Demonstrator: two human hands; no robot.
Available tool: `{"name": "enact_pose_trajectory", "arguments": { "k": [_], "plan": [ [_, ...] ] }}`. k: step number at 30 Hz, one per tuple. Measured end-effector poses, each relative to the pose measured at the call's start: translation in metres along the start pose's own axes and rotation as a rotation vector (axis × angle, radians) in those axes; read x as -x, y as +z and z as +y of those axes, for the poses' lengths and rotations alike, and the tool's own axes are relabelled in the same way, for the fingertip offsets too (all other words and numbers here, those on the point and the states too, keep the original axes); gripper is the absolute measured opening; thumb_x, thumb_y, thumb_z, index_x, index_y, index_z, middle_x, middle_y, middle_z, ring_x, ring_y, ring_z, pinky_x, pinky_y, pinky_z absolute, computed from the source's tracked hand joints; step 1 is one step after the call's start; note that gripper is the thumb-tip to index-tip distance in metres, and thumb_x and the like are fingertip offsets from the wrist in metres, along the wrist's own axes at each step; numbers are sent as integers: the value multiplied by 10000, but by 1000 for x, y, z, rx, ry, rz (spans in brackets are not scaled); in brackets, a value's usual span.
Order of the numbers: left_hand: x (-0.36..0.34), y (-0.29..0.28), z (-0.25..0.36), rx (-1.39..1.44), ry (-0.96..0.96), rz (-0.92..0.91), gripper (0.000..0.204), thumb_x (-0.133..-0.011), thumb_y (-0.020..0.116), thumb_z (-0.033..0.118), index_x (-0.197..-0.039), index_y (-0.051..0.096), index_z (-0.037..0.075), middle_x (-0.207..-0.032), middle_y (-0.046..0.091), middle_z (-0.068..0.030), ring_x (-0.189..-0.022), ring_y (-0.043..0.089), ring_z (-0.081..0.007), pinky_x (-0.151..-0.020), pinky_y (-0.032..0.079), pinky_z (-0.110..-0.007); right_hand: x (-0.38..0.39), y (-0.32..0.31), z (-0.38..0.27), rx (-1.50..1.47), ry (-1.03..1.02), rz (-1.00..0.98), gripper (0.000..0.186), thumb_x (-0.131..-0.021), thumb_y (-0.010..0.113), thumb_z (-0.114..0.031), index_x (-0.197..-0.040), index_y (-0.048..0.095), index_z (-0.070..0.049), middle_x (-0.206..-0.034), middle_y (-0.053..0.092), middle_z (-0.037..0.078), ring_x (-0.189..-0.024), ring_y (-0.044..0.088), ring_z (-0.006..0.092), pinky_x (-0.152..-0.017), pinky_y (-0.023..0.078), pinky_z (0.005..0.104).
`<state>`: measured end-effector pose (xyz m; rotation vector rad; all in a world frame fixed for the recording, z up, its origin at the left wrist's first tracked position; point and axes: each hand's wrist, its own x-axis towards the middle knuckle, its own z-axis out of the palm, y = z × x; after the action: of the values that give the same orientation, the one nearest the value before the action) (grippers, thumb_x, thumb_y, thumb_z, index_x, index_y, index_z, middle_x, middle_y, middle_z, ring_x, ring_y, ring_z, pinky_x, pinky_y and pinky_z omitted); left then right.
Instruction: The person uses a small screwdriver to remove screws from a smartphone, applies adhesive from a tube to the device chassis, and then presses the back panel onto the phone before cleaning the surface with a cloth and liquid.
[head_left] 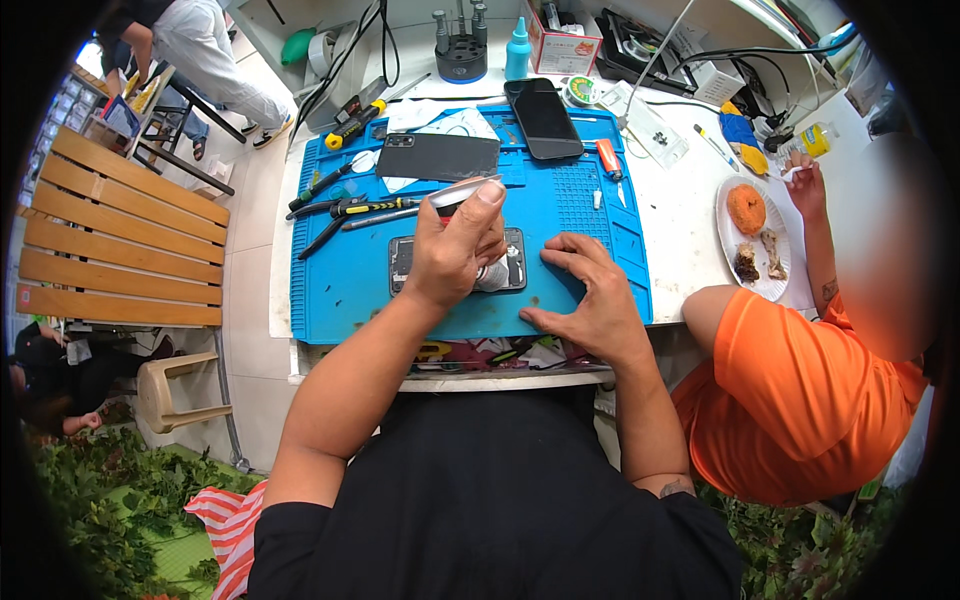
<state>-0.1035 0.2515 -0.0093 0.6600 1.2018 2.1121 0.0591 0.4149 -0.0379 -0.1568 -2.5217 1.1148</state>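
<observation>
In the middle of the blue work mat (350, 300) lies an opened phone (402, 262), its inner parts showing at both ends. My left hand (455, 245) hovers over it, closed around a whitish-grey object (462, 193). One pale end sticks out by the thumb and a greyish, rounded part shows below the fist; its kind is unclear. The fist hides the phone's middle. To the phone's right, my right hand (598, 298) rests at the mat, thumb and fingers apart, holding nothing. Beyond lie a dark phone back cover (438, 157) and a black phone (543, 118).
Pliers (375, 206) and screwdrivers (355, 125) lie at the mat's left. A screwdriver stand (462, 60) and a blue bottle (518, 50) stand behind. At right, a person in orange (800, 390) sits by a paper plate (775, 285) with food. A wooden bench (125, 235) is at left.
</observation>
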Motion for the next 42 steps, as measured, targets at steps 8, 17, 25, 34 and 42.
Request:
{"name": "enact_pose_trajectory", "arguments": {
  "k": [8,17,25,34,42],
  "plan": [
    [-6,16,-3,-71,1,-12,496,-1159,602,374,-767,410,139,-594,343,19,-497,341,-96,-498,311,-298,-1,0,2,-48,-7,-20,650,-721,1020,-204,-1244,771,90,-1369,711,193,-1311,660,367,-1145,543,451],
    [-14,20,-11,-53,-8,-21,501,-1170,578,379,-765,402,143,-594,341,22,-492,339,-100,-502,329,-301,1,1,4,-45,-12,-11,656,-718,1022,-202,-1250,773,89,-1367,708,186,-1313,657,362,-1142,542,446],
    [-20,23,-13,-59,4,35,525,-1163,590,406,-748,395,150,-591,337,24,-495,336,-101,-506,330,-303,0,0,2,-48,-1,3,540,-704,1035,-182,-1109,757,41,-1342,703,182,-1293,658,369,-1116,546,451],
    [-30,25,-9,-71,3,100,517,-1140,613,416,-751,388,159,-597,326,31,-497,338,-101,-508,323,-306,0,1,1,-111,20,4,505,-692,1043,-138,-867,573,-70,-1293,678,173,-1227,637,360,-1059,539,438],
    [-36,26,-9,-80,9,155,524,-1136,617,426,-748,388,159,-598,335,33,-500,340,-103,-515,328,-299,0,-1,2,-136,21,-7,528,-699,1034,-126,-838,527,-82,-1305,670,178,-1217,624,362,-1046,540,441]
  ]
}}
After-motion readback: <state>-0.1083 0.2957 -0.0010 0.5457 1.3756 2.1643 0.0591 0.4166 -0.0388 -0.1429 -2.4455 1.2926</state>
